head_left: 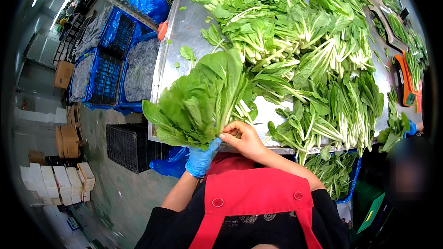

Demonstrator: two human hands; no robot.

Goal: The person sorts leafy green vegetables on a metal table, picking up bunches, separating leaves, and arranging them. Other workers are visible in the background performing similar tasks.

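A big bunch of leafy greens (196,99), with broad leaves and pale stems, stands leaves-up over the table's near left corner. My left hand (202,159), in a blue glove, is wrapped round its stem end from below. Bare, my right hand (245,141) has its fingers curled in a pinch against the stems, just right of the glove. The stem ends inside the glove are hidden. Beyond and to the right, a large heap of the same greens (263,32) spreads over the metal table (177,57), and more bunches (344,115) lie along the near edge.
A crate of greens (334,175) sits below the table's near edge. On the left are a black crate (131,147) and blue-lined crates (110,74). An orange scale (406,83) stands at the right, near another person's blue-gloved hand (411,128) with greens beside it.
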